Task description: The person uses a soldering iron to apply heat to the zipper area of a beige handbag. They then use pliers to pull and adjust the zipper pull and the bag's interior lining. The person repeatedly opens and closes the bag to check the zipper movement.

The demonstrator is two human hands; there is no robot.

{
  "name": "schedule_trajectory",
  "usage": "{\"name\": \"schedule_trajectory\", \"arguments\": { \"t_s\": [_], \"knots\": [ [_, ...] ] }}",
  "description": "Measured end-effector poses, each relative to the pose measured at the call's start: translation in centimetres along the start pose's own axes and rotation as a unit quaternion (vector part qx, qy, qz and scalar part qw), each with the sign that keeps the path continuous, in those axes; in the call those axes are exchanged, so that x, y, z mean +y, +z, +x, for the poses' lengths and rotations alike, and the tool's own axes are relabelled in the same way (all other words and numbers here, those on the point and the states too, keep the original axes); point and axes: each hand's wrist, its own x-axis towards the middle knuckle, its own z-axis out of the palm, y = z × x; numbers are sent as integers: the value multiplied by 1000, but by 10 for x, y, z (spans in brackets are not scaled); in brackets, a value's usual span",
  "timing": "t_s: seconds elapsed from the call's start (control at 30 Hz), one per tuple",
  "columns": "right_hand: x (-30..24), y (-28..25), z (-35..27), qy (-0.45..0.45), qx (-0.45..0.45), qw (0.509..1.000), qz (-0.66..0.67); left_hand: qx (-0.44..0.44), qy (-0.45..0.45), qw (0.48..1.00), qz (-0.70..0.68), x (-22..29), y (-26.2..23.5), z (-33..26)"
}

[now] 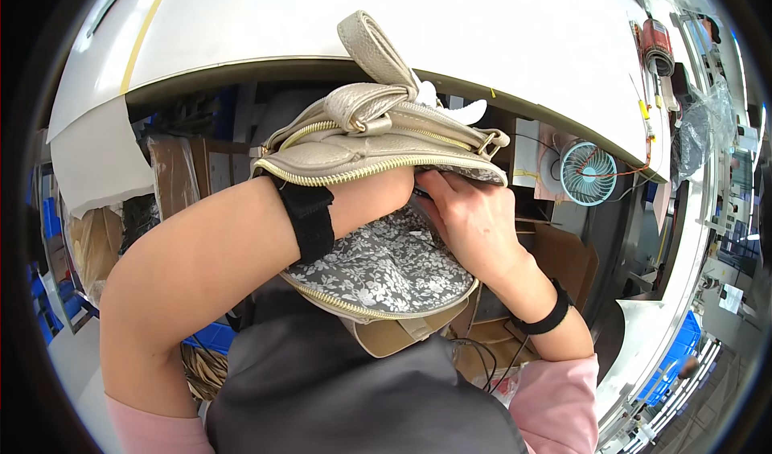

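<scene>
A beige leather-look handbag [386, 150] with gold-toned zips lies open across my lap, against the table's edge. Its grey lining [378, 265] with white flowers shows through the wide opening. My left hand [390, 190] reaches into the bag under the zipped upper edge; its fingers are hidden. My right hand [478, 221] is at the opening too, fingers curled closed beside the left hand. A small dark bit shows at its fingertips, too little to name. A looped beige strap [370, 44] stands up above the bag.
Beyond the bag is a white worktable [482, 20] with a yellow tape line. At right, a small light-blue fan [589, 172] stands near wires, and a red can [657, 45] sits on the table. Cardboard [567, 261] and cables are below; a blue crate [671, 357] is farther right.
</scene>
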Motion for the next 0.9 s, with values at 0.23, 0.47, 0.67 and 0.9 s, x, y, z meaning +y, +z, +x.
{"name": "schedule_trajectory", "arguments": {
  "t_s": [0.23,0.47,0.67,0.9],
  "knots": [
    [0,2,2,-2,-23,999,-35,4,-2,1000,0,-3,4,2],
    [2,6,3,-13,-12,999,-33,12,-13,1000,-8,-1,6,6],
    [6,9,3,-50,14,997,-60,40,16,999,8,1,13,13],
    [-1,12,9,-96,30,991,-83,27,23,995,88,-3,2,1]
  ]
}}
